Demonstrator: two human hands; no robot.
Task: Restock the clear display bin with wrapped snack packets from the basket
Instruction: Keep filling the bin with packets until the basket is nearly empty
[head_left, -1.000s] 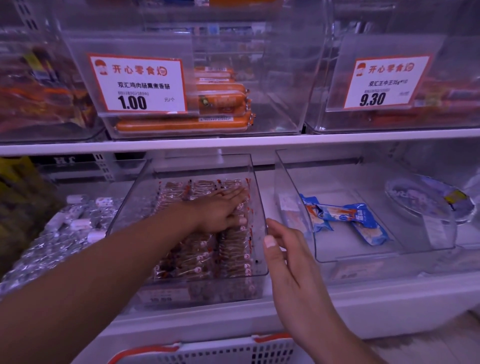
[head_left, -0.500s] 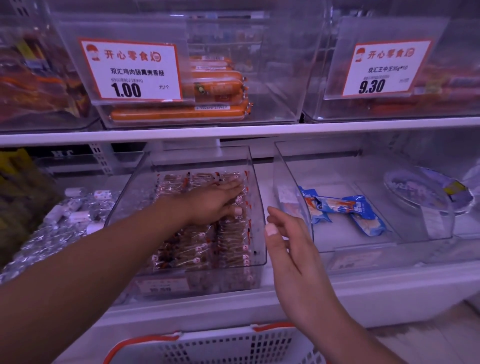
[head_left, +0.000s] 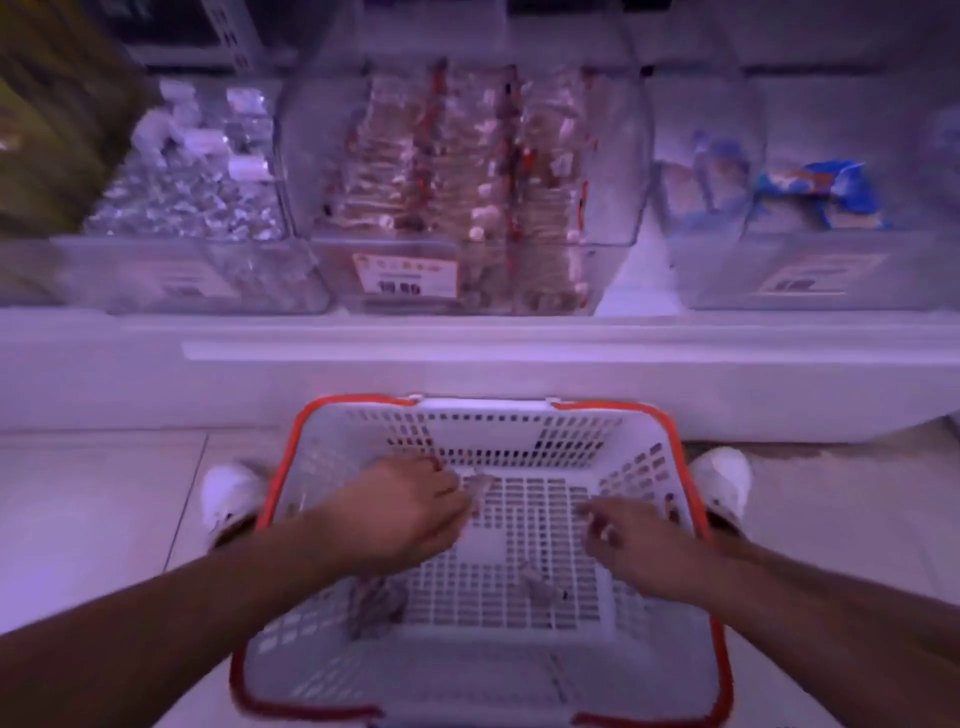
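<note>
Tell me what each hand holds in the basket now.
Left hand touches a packet at its near end; grip unclear through blur. Right hand holds nothing.

White shoes, blue packets

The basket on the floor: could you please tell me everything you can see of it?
The basket is white perforated plastic with an orange-red rim, standing upright on the tiled floor before the shelf, between two white shoes. It is nearly empty: a few blurred packets lie on its grid bottom. Both hands reach in, the left hand touching a packet near the far wall, the right hand over the bottom.
</note>
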